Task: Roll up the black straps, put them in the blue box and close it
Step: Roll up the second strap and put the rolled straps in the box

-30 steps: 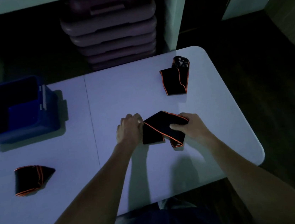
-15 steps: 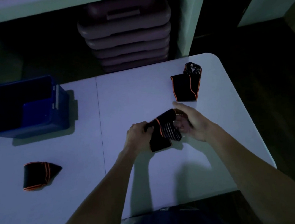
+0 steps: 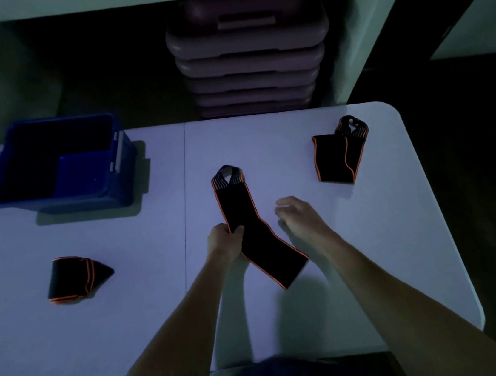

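Straps (image 3: 254,227): three, seemingly; box (image 3: 60,167): one.

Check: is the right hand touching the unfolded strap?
Apart. The head view shows white table between the right hand and the unfolded strap; only the left hand grips it.

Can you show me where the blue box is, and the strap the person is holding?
blue box (image 3: 1,199): head view, on its front left rim.
held strap (image 3: 243,213): head view, on the black middle of the band.
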Motion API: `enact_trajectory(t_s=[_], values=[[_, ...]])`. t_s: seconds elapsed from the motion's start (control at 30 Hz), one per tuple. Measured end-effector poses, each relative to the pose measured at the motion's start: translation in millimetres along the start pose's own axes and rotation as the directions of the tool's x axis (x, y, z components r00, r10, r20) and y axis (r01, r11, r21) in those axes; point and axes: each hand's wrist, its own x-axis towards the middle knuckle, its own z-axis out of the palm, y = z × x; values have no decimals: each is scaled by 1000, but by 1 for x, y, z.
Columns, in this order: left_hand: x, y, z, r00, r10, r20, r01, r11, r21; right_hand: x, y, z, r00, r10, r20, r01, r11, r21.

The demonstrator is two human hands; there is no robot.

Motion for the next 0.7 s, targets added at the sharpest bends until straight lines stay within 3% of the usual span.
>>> enact_trajectory(t_s=[0.1,0.23,0.33,0.47,0.57,0.7], values=[[6,-6,-3,997,-3,-75,-6,993,-117,-2,12,9,996,-7,88,31,963,-270],[2,-1,-11,988,157,-5,-152,945,-289,-5,12,25,987,-83,136,116,961,-253],[3,-1,-11,981,187,-53,-194,955,-224,-7,17,32,984,-164,63,175,949,-261],[-6,-13,-4,973,93,-212,-116,988,-97,-7,32,31,986,-155,63,167,876,-452],[-14,-26,2,966,157,-205,-157,987,13,-8,40,34,990,-124,61,138,902,-409],[-19,-27,1,968,202,-147,-207,978,-20,-13,44,40,991,-128,33,132,926,-353]])
